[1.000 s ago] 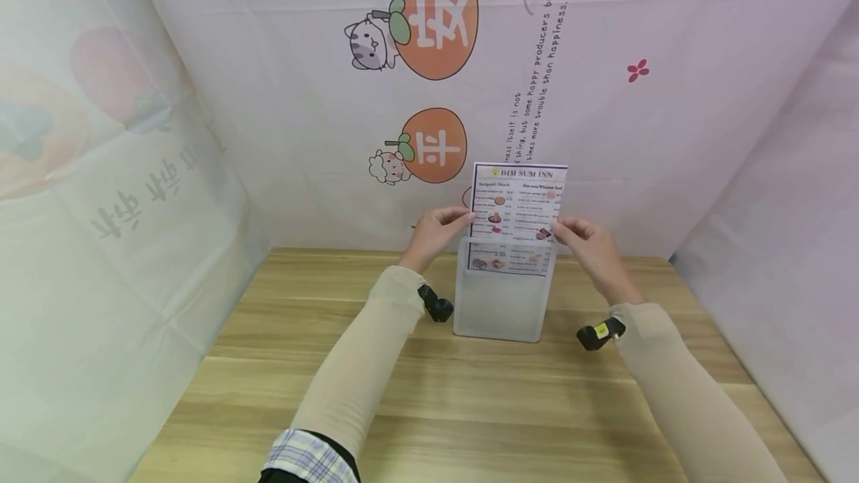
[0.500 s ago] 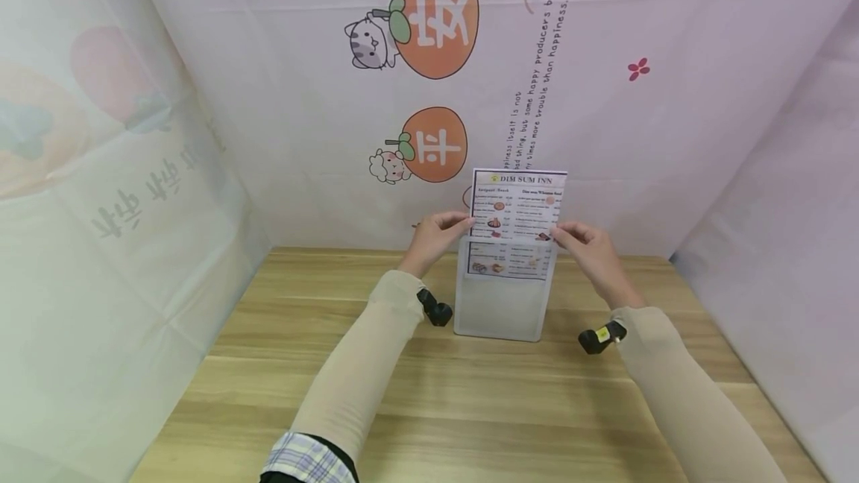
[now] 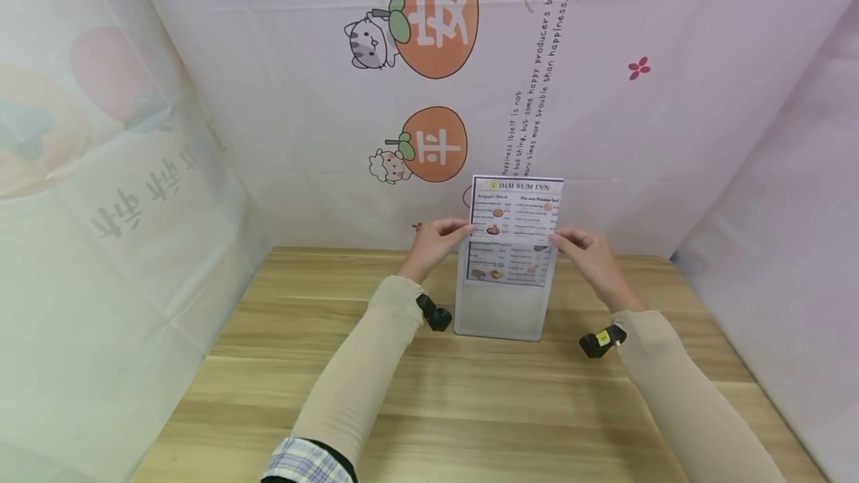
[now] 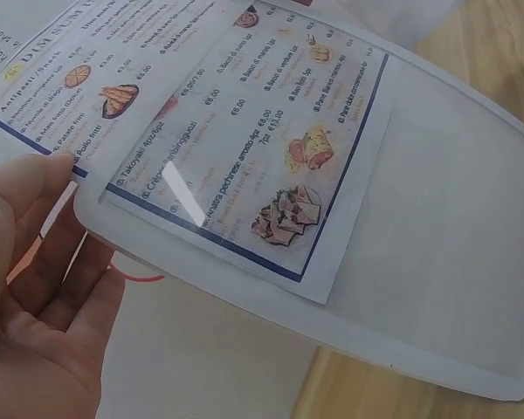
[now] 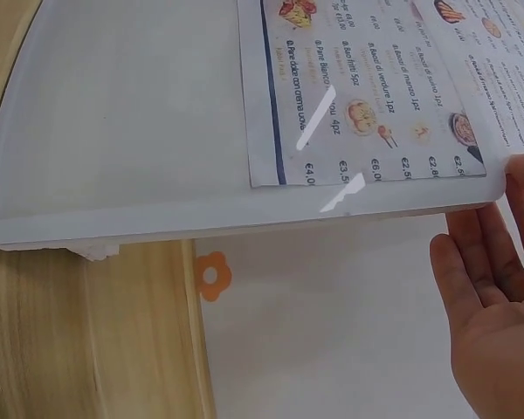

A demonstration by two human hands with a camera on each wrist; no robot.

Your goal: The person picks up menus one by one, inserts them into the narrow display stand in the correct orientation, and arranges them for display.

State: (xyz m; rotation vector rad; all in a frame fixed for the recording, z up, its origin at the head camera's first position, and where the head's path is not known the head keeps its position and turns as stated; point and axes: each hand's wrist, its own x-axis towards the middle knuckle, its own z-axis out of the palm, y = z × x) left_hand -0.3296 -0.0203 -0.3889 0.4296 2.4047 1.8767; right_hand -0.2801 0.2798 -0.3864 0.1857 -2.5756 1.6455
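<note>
A printed menu sheet (image 3: 515, 209) headed DIM SUM INN sits partly inside a clear, white-edged sign holder (image 3: 503, 310) that stands upright on the table. Its lower part shows through the clear front, while the upper part sticks out of the top. My left hand (image 3: 432, 244) pinches the sheet's left edge just above the holder's top corner. On the other side my right hand (image 3: 593, 258) pinches the right edge at about the same height. Both wrist views show thumbs on the printed face; the left thumb (image 4: 39, 179) lies beside the holder's corner.
The wood-grain table (image 3: 429, 408) runs back to a white cloth backdrop (image 3: 295, 95) printed with cartoon fruit and lettering. Cloth also hangs at the left and right sides. A small black camera (image 3: 435, 313) is strapped to each wrist.
The menu sheet has slid down a little, so more of it lies inside the holder. Both hands have moved down with it, and the holder has stayed in place.
</note>
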